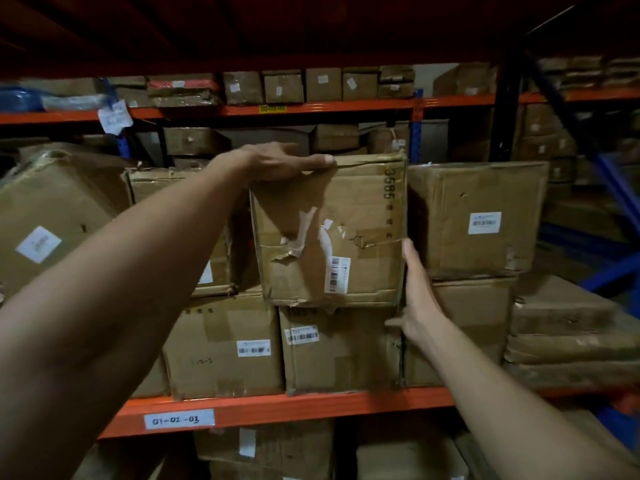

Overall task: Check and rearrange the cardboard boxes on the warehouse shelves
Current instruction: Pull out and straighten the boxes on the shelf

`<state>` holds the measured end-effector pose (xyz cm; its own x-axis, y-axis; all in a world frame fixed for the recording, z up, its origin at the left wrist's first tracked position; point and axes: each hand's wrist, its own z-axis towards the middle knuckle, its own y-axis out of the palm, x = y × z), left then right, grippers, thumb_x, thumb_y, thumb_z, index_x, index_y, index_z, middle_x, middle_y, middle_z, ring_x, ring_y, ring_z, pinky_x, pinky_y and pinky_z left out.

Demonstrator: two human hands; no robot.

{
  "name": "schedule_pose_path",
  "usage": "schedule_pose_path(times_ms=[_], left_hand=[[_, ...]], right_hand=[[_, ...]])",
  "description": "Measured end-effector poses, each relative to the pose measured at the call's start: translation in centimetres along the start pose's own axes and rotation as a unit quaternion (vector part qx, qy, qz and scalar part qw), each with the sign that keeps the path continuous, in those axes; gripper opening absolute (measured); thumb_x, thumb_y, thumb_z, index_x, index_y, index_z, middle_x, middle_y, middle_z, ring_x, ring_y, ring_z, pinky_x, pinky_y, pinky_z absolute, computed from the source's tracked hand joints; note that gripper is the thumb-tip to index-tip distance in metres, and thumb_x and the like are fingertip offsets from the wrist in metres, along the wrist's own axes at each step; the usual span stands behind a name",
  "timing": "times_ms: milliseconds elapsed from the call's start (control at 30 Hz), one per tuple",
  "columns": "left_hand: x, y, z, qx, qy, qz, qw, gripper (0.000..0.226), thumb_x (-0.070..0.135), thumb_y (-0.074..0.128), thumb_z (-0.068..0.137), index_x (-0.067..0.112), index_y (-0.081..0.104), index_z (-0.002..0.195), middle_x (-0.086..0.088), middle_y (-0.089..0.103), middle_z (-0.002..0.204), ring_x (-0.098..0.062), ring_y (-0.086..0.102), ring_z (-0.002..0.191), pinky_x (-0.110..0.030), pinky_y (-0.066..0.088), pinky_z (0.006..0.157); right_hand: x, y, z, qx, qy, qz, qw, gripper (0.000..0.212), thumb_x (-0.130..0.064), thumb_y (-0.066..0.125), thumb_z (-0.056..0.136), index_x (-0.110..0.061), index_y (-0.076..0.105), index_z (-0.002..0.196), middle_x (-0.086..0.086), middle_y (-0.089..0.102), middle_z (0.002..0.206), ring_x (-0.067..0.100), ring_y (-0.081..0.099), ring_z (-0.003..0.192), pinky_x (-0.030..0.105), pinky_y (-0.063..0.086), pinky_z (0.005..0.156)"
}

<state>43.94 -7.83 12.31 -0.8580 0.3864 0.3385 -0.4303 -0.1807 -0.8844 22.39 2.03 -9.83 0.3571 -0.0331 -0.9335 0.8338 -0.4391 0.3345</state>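
A worn cardboard box [349, 216] with torn tape, a barcode label and "3585" printed down its side sits in the top row of a stack on the orange shelf [311, 405]. My left hand [277, 162] lies flat over its top left edge, fingers pressing the top. My right hand [417, 292] is pressed flat against its lower right side, fingers reaching up between it and the neighbouring box [478, 220]. The box sticks out a little and is tilted slightly. Two labelled boxes [339, 351] lie beneath it.
A tilted box [45, 216] leans at far left. Flat cartons [568, 334] are stacked at the right. More boxes fill the far rack [311, 86] and the level below. Blue rack uprights [620, 209] stand at right. A shelf label [178, 419] reads 01-02-03.
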Motion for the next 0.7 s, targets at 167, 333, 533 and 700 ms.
schedule_pose_path(times_ms=[167,333,533,700], left_hand=[[-0.9,0.3,0.2,-0.013,0.030,0.067,0.997,0.143,0.109,0.053,0.026,0.047,0.038,0.153,-0.008,0.046,0.156,-0.037,0.046,0.138,-0.053,0.041,0.109],[-1.2,0.9,-1.1,0.031,0.049,0.063,0.996,0.122,0.103,0.060,0.043,0.035,0.057,0.143,-0.006,0.064,0.133,-0.030,0.061,0.120,-0.045,0.052,0.100],[-5.1,0.0,-2.9,0.107,0.019,-0.103,0.989,0.109,0.094,0.065,0.058,0.024,0.062,0.141,-0.006,0.067,0.123,-0.026,0.065,0.105,-0.037,0.058,0.083],[-7.1,2.1,-4.9,0.269,-0.027,-0.220,0.937,0.091,0.100,0.049,0.064,0.026,0.081,0.105,-0.005,0.076,0.089,-0.028,0.072,0.089,-0.045,0.061,0.081]], right_hand=[[1.5,0.5,1.0,-0.055,0.066,0.198,0.976,0.098,-0.085,0.059,0.072,-0.029,0.045,0.152,0.017,0.055,0.144,0.046,0.047,0.135,0.071,0.038,0.107],[0.1,2.4,0.8,-0.053,0.071,0.200,0.976,0.076,-0.081,0.051,0.080,-0.026,0.065,0.130,0.017,0.071,0.119,0.042,0.065,0.106,0.063,0.055,0.083],[-7.6,3.9,-0.3,-0.027,-0.002,0.072,0.997,0.056,-0.072,0.060,0.082,-0.023,0.071,0.108,0.010,0.080,0.081,0.034,0.078,0.069,0.050,0.058,0.044],[-15.4,6.7,-0.9,0.027,-0.197,-0.057,0.978,0.047,-0.052,0.087,0.071,-0.021,0.076,0.105,0.005,0.080,0.094,0.026,0.078,0.080,0.045,0.064,0.078]])
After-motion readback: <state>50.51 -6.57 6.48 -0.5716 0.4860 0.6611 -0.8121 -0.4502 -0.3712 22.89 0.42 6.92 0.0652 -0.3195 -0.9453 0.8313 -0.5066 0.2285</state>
